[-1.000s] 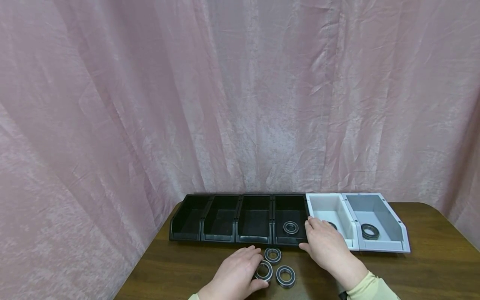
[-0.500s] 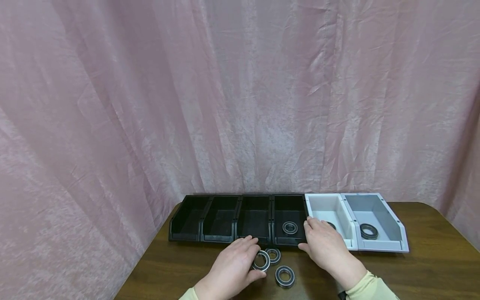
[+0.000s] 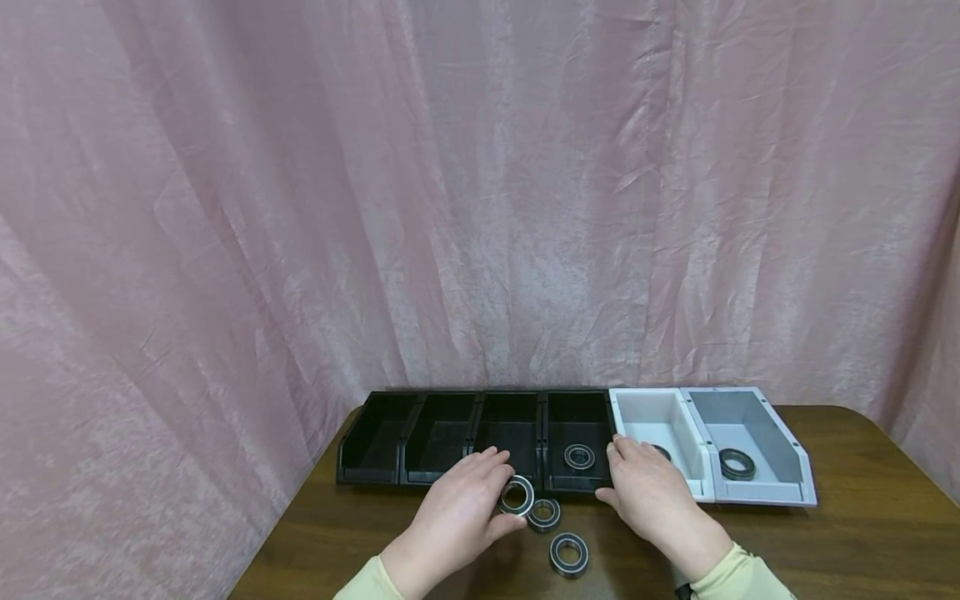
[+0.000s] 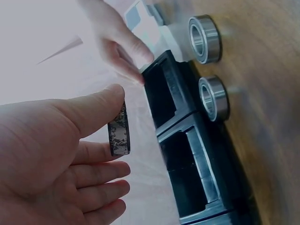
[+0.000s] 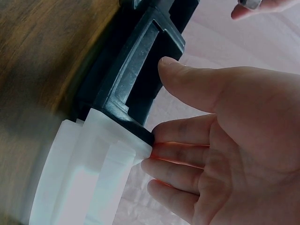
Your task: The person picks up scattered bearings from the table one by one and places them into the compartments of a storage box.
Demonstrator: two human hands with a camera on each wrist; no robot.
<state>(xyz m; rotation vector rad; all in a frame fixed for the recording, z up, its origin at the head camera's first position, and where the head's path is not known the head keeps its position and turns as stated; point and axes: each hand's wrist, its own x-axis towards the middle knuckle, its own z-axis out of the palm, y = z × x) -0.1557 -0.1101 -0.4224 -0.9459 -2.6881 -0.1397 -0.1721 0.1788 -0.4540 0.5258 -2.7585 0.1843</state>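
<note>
My left hand (image 3: pixel 462 510) pinches a ball bearing (image 3: pixel 517 496) between thumb and index finger, the other fingers loosely extended. In the left wrist view the held bearing (image 4: pixel 119 132) shows its shiny outer rim edge-on, raised off the table. Two more bearings lie on the wood: one (image 3: pixel 555 515) right beside the held one, another (image 3: pixel 569 567) nearer the front. My right hand (image 3: pixel 651 492) rests with relaxed, fairly straight fingers at the wall between the rightmost black bin (image 3: pixel 577 417) and the white bin (image 3: pixel 651 402). Its fingertips touch that edge in the right wrist view.
Several black bins (image 3: pixel 442 478) stand in a row at the back of the brown table (image 3: pixel 300 550), then the white bin and a grey bin (image 3: pixel 765 487). Bearings lie in the rightmost black bin, the white bin and the grey bin. A pink curtain (image 3: pixel 480 208) hangs behind.
My left hand has lifted the pinched bearing from beside the other two and carried it forward toward the black bins. The right hand has stayed in place.
</note>
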